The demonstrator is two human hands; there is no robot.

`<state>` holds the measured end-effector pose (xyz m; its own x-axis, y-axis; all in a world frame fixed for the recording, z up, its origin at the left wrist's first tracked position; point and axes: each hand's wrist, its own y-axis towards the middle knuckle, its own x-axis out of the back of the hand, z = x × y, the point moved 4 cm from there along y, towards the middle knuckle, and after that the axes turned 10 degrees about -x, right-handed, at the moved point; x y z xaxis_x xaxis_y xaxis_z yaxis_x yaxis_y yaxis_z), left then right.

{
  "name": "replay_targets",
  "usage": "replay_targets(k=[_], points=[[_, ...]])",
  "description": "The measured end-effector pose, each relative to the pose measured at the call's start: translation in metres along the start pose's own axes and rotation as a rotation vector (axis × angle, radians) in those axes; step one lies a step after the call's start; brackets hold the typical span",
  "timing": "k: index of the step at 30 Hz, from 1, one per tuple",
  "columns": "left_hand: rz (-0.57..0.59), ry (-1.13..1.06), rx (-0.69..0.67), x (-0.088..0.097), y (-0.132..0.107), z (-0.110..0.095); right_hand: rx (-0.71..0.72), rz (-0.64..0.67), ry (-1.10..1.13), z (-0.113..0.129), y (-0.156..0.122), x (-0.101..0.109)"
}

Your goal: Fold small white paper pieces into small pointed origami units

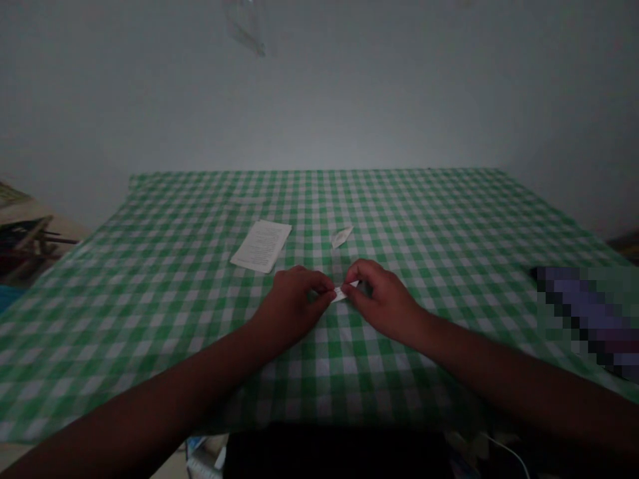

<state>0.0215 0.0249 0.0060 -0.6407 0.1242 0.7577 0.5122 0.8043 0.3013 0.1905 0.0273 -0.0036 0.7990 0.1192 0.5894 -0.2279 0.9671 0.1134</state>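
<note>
Both of my hands rest on a table covered with a green and white checked cloth (449,219). My left hand (294,303) and my right hand (382,299) meet at the middle, fingers pinched on a small folded white paper strip (345,291) that lies on the cloth between them. Only a short bit of the strip shows between the fingertips. Beyond the hands lies a small folded white paper shape (342,236). A white printed sheet (262,245) lies flat to the left of it.
A pale wall stands behind the table's far edge. A blurred-out dark object (589,316) lies on the cloth at the right. Wooden furniture (24,243) shows at the far left, beside the table. A white cable (504,449) hangs below the near edge.
</note>
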Motion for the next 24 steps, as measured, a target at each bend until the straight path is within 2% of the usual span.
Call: replay_targets(k=[4,8,14,18,24], points=[[0.074,0.205,-0.016,-0.006,0.001,0.004,0.114,-0.04,-0.253,-0.004,0.005,-0.003],[0.119,0.323,-0.049,-0.008,0.003,0.005,0.219,-0.077,-0.402,-0.001,0.006,-0.003],[0.135,0.396,-0.035,-0.01,0.004,0.009,0.391,0.154,-0.524,0.012,-0.008,-0.011],[0.132,0.391,-0.021,-0.007,0.005,0.015,0.423,0.201,-0.552,0.013,-0.017,-0.013],[0.287,0.261,-0.093,0.002,0.006,0.025,0.408,0.244,-0.69,0.008,-0.022,-0.013]])
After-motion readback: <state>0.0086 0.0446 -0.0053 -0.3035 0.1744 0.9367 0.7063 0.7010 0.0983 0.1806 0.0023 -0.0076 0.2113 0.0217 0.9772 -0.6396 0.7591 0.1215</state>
